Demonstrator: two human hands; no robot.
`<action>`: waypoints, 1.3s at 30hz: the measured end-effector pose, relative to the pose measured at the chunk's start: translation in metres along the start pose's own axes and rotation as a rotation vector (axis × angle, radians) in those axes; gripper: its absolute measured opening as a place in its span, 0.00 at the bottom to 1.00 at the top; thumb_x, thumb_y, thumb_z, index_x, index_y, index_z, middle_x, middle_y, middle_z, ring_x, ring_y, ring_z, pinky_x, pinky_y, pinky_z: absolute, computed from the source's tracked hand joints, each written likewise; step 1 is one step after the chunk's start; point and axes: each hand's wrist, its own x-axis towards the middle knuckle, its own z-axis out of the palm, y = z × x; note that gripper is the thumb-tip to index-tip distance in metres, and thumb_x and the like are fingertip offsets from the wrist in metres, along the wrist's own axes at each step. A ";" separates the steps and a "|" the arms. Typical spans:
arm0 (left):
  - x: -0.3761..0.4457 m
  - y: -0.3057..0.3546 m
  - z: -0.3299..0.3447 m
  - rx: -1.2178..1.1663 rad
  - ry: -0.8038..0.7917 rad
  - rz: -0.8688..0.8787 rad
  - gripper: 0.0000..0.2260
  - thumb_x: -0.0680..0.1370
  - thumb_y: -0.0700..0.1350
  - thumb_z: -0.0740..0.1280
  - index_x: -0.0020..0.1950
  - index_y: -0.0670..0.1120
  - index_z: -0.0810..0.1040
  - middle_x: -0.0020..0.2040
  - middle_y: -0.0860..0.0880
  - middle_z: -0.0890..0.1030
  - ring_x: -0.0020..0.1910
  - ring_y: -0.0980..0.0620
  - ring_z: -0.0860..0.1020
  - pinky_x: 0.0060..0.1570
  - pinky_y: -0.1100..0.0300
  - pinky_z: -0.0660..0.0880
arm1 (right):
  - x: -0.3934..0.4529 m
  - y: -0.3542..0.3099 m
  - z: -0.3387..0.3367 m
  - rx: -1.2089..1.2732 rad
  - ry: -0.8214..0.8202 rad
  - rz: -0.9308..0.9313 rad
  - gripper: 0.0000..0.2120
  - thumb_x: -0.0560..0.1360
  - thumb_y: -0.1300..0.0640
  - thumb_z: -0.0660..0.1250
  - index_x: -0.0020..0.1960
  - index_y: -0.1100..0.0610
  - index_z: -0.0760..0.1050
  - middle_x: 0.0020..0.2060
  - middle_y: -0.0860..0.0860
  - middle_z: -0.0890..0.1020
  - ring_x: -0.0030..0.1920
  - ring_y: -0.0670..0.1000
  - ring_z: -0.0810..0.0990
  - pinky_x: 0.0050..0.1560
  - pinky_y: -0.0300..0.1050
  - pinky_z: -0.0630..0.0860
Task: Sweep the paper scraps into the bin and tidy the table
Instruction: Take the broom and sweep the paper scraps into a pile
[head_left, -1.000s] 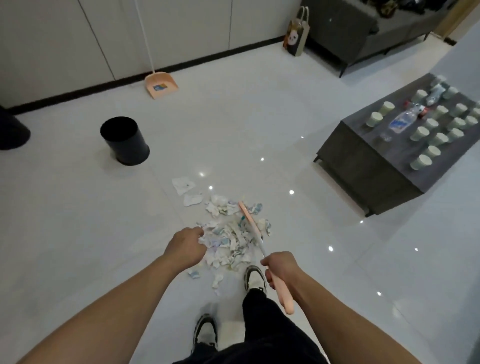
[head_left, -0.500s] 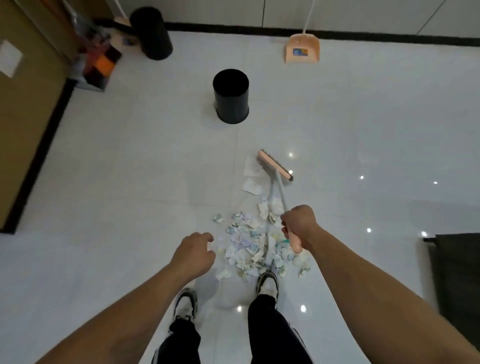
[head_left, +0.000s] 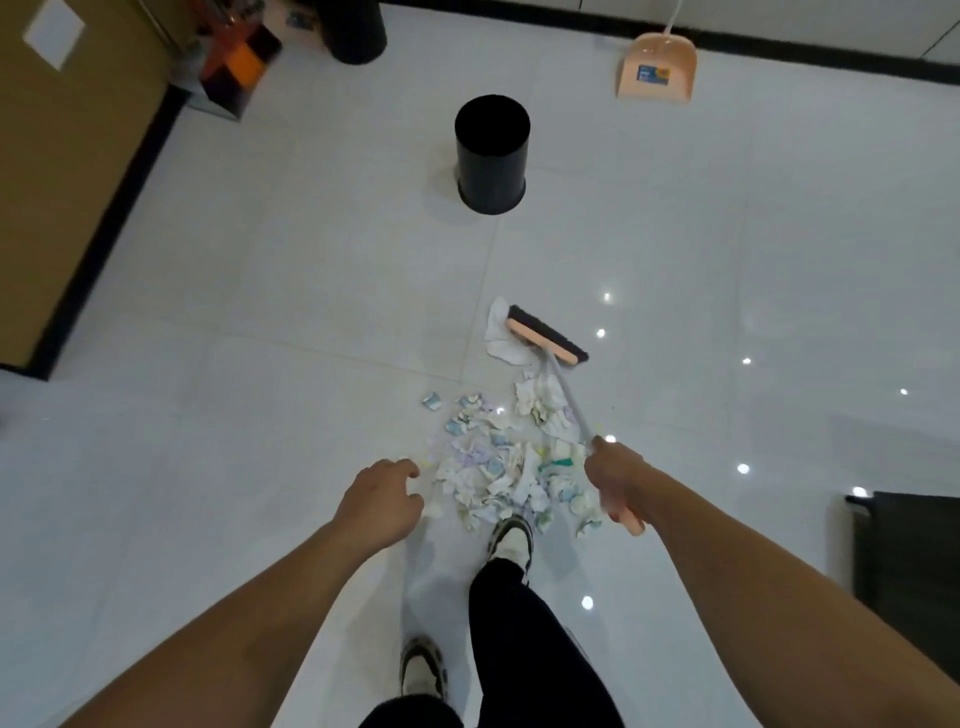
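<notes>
Peach-backed broom now out beyond the heap, on the bin side, bristles down on the floor and touching a loose white sheet; a second ago laid across the middle of the paper scraps. Likely meaning: a reach over the pile to rake the stray sheet back into it, gathering not yet finished and nothing in the bin so far. Right hand wrapped tight round the pale handle, fingers curled under, peach end poking out below the palm. Left hand off the handle, just beside the near edge of the heap, fingers loosely bent, holding nothing. Bin upright, well apart from the pile, straight ahead; dustpan farther off against the wall, untouched. View swung round since a second ago: table with its cups gone from sight, only a dark corner cut off at the right edge, so no telling from here how tidy or otherwise. Hard to judge: whether the bristles sit on the white sheet or only against it; how many small bits lie under the handle and behind the right wrist; inside of the bin plain black, contents unreadable. One shoe touching the near side of the scraps, possibly covering a few. Clutter at top left too blurred to name.
</notes>
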 end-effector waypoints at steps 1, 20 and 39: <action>-0.005 -0.002 0.002 0.003 0.005 0.004 0.19 0.76 0.48 0.63 0.67 0.51 0.73 0.61 0.49 0.75 0.60 0.49 0.73 0.51 0.59 0.68 | -0.008 0.004 -0.001 -0.060 -0.024 -0.020 0.20 0.78 0.64 0.52 0.69 0.59 0.65 0.36 0.56 0.70 0.27 0.53 0.69 0.21 0.40 0.67; -0.174 -0.091 0.060 -0.097 0.093 0.149 0.20 0.75 0.47 0.65 0.67 0.50 0.74 0.64 0.46 0.75 0.62 0.47 0.73 0.53 0.59 0.69 | -0.219 0.129 0.152 0.235 -0.002 0.051 0.07 0.74 0.66 0.56 0.51 0.62 0.69 0.31 0.55 0.68 0.25 0.50 0.64 0.26 0.38 0.60; -0.140 0.117 0.078 0.018 0.082 0.268 0.20 0.74 0.46 0.65 0.67 0.50 0.74 0.65 0.47 0.75 0.61 0.48 0.75 0.50 0.62 0.69 | -0.157 0.227 0.003 0.800 0.224 0.152 0.05 0.75 0.67 0.58 0.46 0.65 0.72 0.31 0.56 0.70 0.25 0.51 0.67 0.27 0.39 0.62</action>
